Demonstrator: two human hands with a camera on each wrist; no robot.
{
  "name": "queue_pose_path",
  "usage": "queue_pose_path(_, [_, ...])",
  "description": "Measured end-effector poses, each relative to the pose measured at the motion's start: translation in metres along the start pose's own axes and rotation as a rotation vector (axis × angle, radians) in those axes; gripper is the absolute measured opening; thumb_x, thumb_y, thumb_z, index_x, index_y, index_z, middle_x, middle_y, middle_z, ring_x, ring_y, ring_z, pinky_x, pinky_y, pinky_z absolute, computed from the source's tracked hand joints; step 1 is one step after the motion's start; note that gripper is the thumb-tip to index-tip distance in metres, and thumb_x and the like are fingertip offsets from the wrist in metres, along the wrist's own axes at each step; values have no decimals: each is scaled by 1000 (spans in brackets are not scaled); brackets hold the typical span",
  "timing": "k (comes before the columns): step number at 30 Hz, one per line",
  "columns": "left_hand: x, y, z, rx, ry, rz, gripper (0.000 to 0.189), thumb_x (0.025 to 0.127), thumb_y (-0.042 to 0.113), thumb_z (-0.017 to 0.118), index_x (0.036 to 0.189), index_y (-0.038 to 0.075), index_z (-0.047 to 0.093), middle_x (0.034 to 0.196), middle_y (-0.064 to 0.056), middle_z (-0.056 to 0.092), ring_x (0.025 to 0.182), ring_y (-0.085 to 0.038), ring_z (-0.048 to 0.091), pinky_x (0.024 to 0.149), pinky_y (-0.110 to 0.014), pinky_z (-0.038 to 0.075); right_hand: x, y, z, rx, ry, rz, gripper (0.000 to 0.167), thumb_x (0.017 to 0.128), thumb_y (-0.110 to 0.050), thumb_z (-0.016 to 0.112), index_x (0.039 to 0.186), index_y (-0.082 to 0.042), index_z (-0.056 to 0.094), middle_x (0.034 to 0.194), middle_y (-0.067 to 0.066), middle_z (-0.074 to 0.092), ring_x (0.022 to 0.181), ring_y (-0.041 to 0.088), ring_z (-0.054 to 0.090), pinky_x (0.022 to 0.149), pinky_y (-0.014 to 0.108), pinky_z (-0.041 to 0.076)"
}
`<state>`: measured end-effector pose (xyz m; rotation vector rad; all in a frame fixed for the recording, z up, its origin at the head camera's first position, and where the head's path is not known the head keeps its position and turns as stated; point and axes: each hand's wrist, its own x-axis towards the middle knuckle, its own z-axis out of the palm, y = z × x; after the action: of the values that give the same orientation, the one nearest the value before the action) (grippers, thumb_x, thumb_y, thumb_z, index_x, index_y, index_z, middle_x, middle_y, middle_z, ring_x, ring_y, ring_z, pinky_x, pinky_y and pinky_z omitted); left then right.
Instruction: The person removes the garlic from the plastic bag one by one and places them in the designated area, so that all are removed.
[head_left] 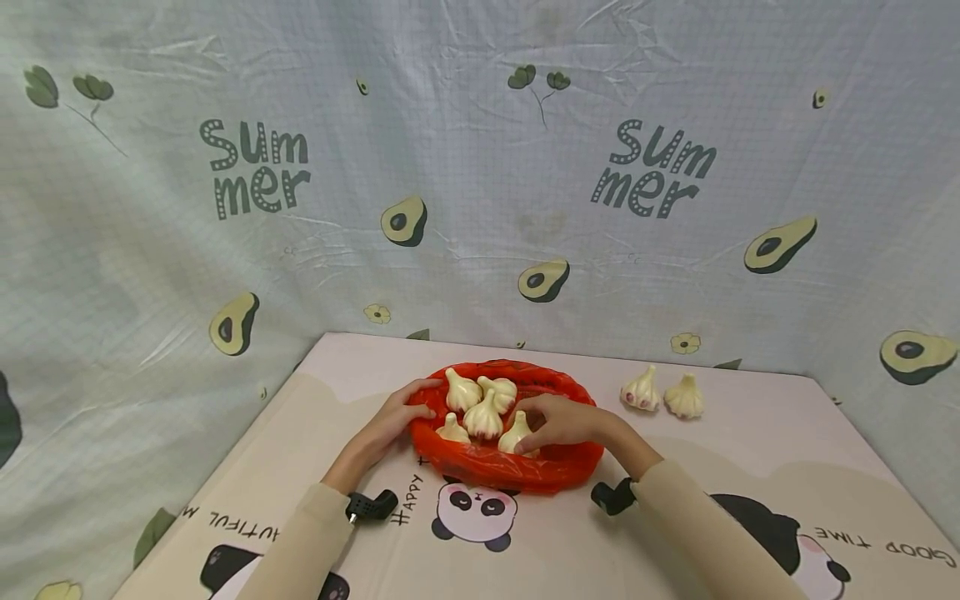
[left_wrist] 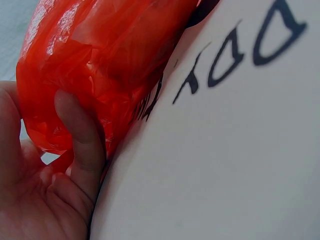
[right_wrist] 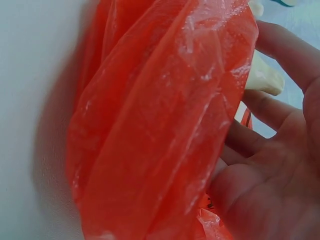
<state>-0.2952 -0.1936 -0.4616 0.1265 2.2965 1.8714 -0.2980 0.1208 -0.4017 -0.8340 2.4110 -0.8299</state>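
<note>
A red plastic bag (head_left: 498, 473) with its rim rolled down lies open on the table, several garlic bulbs (head_left: 483, 417) inside it. My left hand (head_left: 397, 417) grips the bag's left side, and in the left wrist view a finger (left_wrist: 82, 125) presses against the red plastic from outside. Reaching over the right part of the rim, my right hand (head_left: 558, 419) holds a garlic bulb (head_left: 514, 433) low inside the bag. In the right wrist view the bulb's pale neck (right_wrist: 267, 79) shows between the fingers, while the bag wall hides its lower part.
Two more garlic bulbs, one whitish with purple marks (head_left: 640, 390) and one plainer (head_left: 685, 397), sit on the table right of the bag. A printed cloth (head_left: 465, 167) hangs behind the table. Panda drawings and lettering decorate the tabletop (head_left: 555, 550).
</note>
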Motion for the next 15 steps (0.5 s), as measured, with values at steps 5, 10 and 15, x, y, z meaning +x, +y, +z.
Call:
queue_pose_path(5, [0, 1, 0, -8, 5, -2, 60, 89, 8, 58, 149, 14, 54, 164, -16, 38, 146, -40, 41, 123, -56, 37, -1, -1, -2, -6, 3, -40, 43, 85, -33, 81, 121, -14, 66, 100, 1, 57, 101, 21, 51, 78, 31, 47])
queue_pose_path(10, [1, 1, 1, -13, 5, -3, 60, 89, 7, 58, 148, 14, 54, 164, -16, 38, 147, -39, 40, 124, -55, 36, -3, -1, -6, -11, 25, -64, 39, 84, -30, 80, 118, -16, 68, 104, 1, 58, 102, 22, 51, 77, 30, 47])
queue_pose_path(15, [0, 0, 0, -9, 8, -10, 60, 89, 7, 58, 148, 14, 54, 165, -17, 36, 148, -41, 38, 124, -57, 34, -6, -4, -10, 0, 43, -82, 34, 84, -28, 79, 115, -18, 69, 112, 1, 63, 105, 23, 53, 82, 32, 51])
